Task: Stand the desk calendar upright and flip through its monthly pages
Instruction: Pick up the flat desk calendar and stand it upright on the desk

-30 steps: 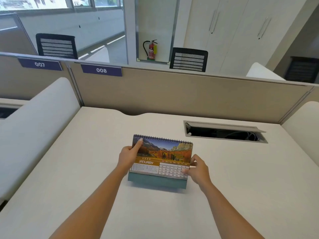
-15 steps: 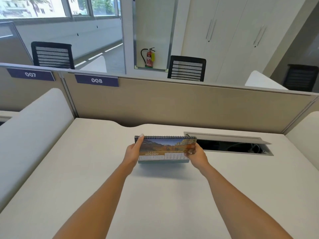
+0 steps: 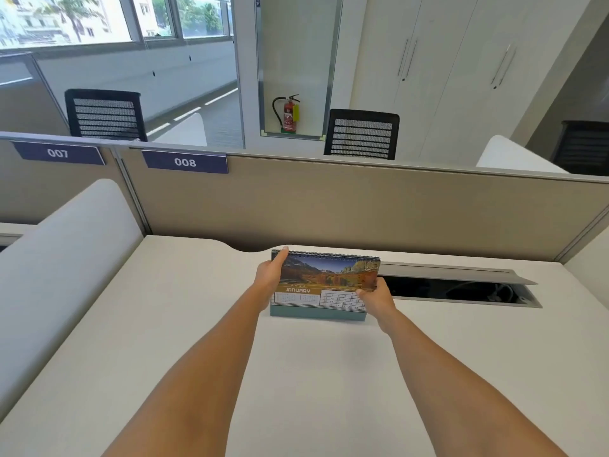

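Note:
A spiral-bound desk calendar (image 3: 324,280) stands upright on its teal base on the white desk (image 3: 313,374), far from me near the partition. Its front page shows a mountain photo and the word JANUARY above date grids. My left hand (image 3: 272,277) grips the calendar's left edge, fingertips reaching the spiral at the top. My right hand (image 3: 375,296) pinches the right edge of the front page near its lower corner, thumb on the date grid.
Right behind the calendar lies an open cable slot (image 3: 461,288) with its flap raised. A beige partition (image 3: 346,206) with a "008" label (image 3: 185,162) closes off the back. White dividers (image 3: 62,258) flank the desk. Black chairs (image 3: 362,134) stand beyond.
Both hands carried the calendar away from me toward the partition. It was tipped back half a second ago and now its base rests on the desk with the page facing me.

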Demonstrator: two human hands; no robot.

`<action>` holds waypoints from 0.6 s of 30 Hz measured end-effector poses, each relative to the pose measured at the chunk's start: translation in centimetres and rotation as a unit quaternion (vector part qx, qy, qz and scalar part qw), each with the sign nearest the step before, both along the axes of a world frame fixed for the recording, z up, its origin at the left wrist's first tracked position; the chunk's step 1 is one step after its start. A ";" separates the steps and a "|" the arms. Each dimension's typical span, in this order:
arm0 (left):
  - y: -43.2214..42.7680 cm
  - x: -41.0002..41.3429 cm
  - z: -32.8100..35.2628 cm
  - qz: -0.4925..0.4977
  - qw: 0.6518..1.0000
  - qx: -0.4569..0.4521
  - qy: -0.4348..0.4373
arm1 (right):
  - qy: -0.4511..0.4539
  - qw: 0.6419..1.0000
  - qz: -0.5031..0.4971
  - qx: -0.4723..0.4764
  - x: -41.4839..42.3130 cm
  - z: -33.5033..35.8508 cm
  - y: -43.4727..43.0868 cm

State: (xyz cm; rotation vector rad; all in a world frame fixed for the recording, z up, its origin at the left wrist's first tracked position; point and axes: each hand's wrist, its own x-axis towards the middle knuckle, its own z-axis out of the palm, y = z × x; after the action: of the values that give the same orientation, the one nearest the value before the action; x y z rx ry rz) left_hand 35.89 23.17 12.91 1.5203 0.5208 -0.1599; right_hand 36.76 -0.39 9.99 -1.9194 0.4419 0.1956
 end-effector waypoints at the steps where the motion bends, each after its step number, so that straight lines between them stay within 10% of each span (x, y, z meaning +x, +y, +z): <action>1: -0.2 -0.1 0.0 -0.004 1.000 0.011 0.001 | -0.006 1.000 -0.004 -0.002 -0.1 -0.2 0.1; 18: -0.5 -7.6 -6.2 -0.040 0.971 0.232 -0.034 | 0.022 0.989 0.059 -0.134 -4.8 -2.1 -0.2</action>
State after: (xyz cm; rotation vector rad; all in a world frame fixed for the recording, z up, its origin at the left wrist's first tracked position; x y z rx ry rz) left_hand 28.24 22.65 6.68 1.9982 0.4624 -0.0477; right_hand 31.96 -0.62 7.87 -2.2118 0.3998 0.2672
